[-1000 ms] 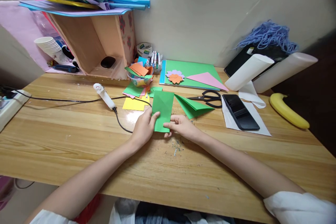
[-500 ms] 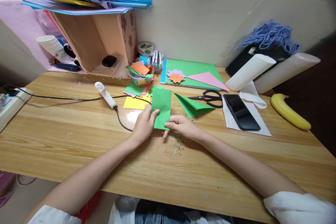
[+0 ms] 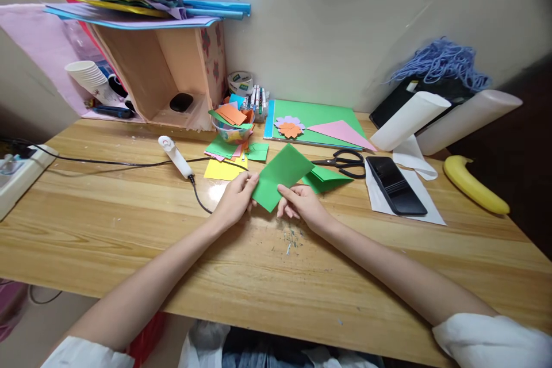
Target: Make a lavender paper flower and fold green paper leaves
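A rectangle of green paper is held tilted above the table, its top corner pointing away from me. My left hand pinches its left edge between thumb and fingers. My right hand grips the lower right edge, thumb on top and fingers curled beneath. Just behind the right hand lies a folded green paper piece, partly covered by the held sheet. Black-handled scissors rest beside that folded piece. To the left, a yellow paper sheet and a small green paper lie on the table.
A white glue gun with a black cable lies left. Behind stand a bowl of paper scraps and a cardboard box. A green pad holds paper flowers. Rightward are a phone, a banana and a white roll.
The green paper has turned clockwise from upright to a slant, its upper end swinging right over the folded piece. My right hand has shifted slightly right, its fingers curling more.
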A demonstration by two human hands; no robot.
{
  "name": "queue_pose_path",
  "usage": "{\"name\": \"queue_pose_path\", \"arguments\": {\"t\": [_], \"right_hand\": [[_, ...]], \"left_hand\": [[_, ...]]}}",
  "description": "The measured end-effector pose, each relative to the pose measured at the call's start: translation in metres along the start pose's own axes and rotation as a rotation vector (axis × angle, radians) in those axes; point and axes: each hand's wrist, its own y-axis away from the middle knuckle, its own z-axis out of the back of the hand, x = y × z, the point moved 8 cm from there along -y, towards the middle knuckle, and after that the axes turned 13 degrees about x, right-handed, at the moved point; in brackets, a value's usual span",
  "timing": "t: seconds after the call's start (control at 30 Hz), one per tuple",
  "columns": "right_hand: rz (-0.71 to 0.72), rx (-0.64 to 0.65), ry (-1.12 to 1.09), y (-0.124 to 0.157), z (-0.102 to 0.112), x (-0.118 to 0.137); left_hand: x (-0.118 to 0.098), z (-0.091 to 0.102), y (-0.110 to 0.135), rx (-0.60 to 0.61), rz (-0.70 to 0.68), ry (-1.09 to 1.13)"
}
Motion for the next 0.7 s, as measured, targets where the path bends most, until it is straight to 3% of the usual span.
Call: {"name": "queue_pose_path", "arguments": {"t": [0.1,0.23,0.4,0.7], "right_hand": [[0.063,-0.094,-0.062,0.004,0.004,0.001],[0.041,-0.061,-0.125,0.005,-0.003,-0.004],[0.055,-0.065,-0.150,0.004,-0.001,0.000],[0.195,-0.365,-0.145,0.007,0.049,0.009]], "left_hand": [[0.004,-0.017,0.003,0.072,0.070,0.088],[0.003,-0.031,0.007,0.132,0.080,0.076],[0.002,-0.025,0.005,0.119,0.073,0.033],[-0.004,-0.008,0.004,0.096,0.061,-0.105]]}}
